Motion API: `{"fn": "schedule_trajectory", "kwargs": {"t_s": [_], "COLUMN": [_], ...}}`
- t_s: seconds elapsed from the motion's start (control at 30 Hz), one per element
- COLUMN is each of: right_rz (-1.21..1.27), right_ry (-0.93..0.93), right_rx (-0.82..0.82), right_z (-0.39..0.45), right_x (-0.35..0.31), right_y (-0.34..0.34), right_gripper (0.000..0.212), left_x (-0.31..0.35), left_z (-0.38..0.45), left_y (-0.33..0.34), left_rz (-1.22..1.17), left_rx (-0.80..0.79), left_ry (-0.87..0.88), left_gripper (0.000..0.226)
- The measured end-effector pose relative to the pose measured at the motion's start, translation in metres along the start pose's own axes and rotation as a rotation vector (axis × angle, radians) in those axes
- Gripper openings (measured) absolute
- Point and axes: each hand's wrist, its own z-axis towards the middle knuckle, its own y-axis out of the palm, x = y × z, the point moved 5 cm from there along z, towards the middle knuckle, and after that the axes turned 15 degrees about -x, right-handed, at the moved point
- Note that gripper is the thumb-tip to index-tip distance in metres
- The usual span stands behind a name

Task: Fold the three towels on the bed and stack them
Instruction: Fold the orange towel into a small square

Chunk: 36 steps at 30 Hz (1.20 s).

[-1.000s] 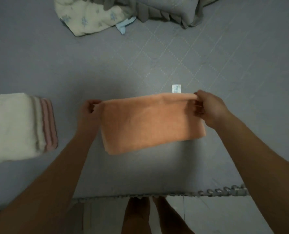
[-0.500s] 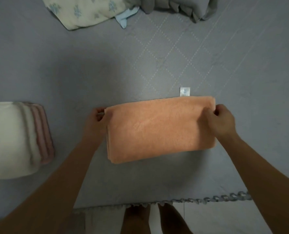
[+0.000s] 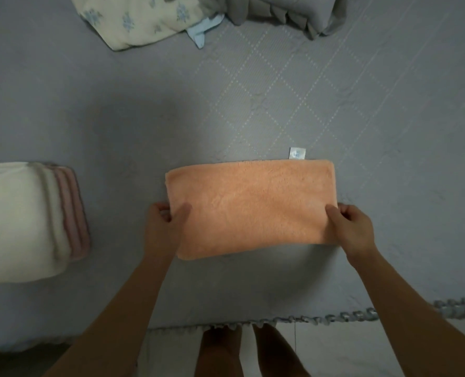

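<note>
An orange towel [image 3: 253, 208], folded into a flat rectangle, lies on the grey bedspread [image 3: 117, 118] in the middle of the view. A small white label [image 3: 297, 153] sticks out from its far edge. My left hand [image 3: 164, 227] pinches the towel's left side near the front, thumb on top. My right hand [image 3: 353, 229] pinches its right side the same way. A folded white towel with pink stripes [image 3: 27, 221] rests at the left edge of the view. No third towel can be told apart in view.
A cream floral cloth [image 3: 133, 20] and a light blue piece [image 3: 204, 29] lie at the far side, beside crumpled grey bedding [image 3: 285, 14]. The bed's ruffled front edge [image 3: 334, 318] runs just before my legs [image 3: 239, 352], with pale floor below.
Both hands slid from the towel's far corners toward me along its short sides. The towel now lies flat, with its top layer settled.
</note>
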Motion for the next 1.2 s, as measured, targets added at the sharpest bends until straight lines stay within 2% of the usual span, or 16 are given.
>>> {"fn": "schedule_trajectory", "kwargs": {"t_s": [0.07, 0.2, 0.3, 0.33, 0.4, 0.43, 0.5, 0.53, 0.57, 0.63, 0.7, 0.83, 0.97, 1.07, 1.13, 1.2], "right_rz": [0.013, 0.01, -0.06, -0.075, -0.203, -0.3, -0.5, -0.624, -0.757, -1.016, -1.193, -1.185, -0.976, -0.781, -0.645, -0.37], "right_ry": [-0.046, -0.064, 0.031, 0.015, -0.198, -0.369, -0.655, -0.738, -0.795, -0.859, -0.824, -0.662, -0.279, -0.036, 0.067, 0.176], "right_rx": [0.04, 0.057, 0.029, 0.089, 0.215, 0.207, 0.023, -0.082, -0.161, -0.208, -0.176, -0.06, 0.027, 0.055, 0.042, -0.165], "right_z": [-0.01, -0.016, -0.018, -0.022, -0.035, -0.044, -0.056, -0.059, -0.058, -0.045, -0.02, 0.019, 0.023, -0.001, -0.018, -0.025], "right_x": [0.008, 0.021, 0.023, 0.016, -0.015, -0.035, -0.068, -0.077, -0.081, -0.073, -0.056, -0.025, 0.006, 0.024, 0.034, 0.038], "right_y": [-0.005, -0.011, -0.006, -0.007, 0.0, 0.014, 0.063, 0.091, 0.116, 0.147, 0.145, 0.092, 0.025, -0.004, -0.005, 0.007], "right_gripper": [0.025, 0.023, 0.006, 0.018, 0.04, 0.046, 0.056, 0.059, 0.061, 0.064, 0.072, 0.079, 0.081, 0.079, 0.068, 0.053], "left_x": [-0.017, -0.039, -0.037, -0.029, -0.001, 0.016, 0.046, 0.057, 0.062, 0.054, 0.034, 0.006, 0.032, 0.084, 0.112, 0.12], "left_z": [-0.014, -0.029, -0.035, -0.039, -0.051, -0.058, -0.064, -0.063, -0.059, -0.038, -0.013, -0.002, -0.009, 0.003, 0.02, 0.037], "left_y": [0.002, -0.003, -0.002, -0.003, 0.0, 0.009, 0.043, 0.064, 0.085, 0.113, 0.111, 0.089, 0.066, 0.059, 0.061, 0.064], "left_rz": [0.047, 0.057, 0.09, 0.095, 0.215, 0.317, 0.53, 0.684, 0.85, 1.094, 1.111, 1.088, 0.977, 1.06, 1.042, 1.02], "left_rx": [-0.058, -0.035, 0.056, 0.115, 0.228, 0.245, 0.208, 0.181, 0.139, 0.048, 0.011, 0.048, 0.105, 0.126, -0.048, -0.245], "left_ry": [-0.013, -0.029, -0.084, -0.044, 0.198, 0.348, 0.605, 0.689, 0.728, 0.711, 0.591, 0.479, 0.384, 0.361, 0.316, 0.226], "left_gripper": [0.043, 0.032, 0.033, 0.035, 0.041, 0.043, 0.05, 0.053, 0.056, 0.06, 0.064, 0.068, 0.063, 0.05, 0.048, 0.046]}}
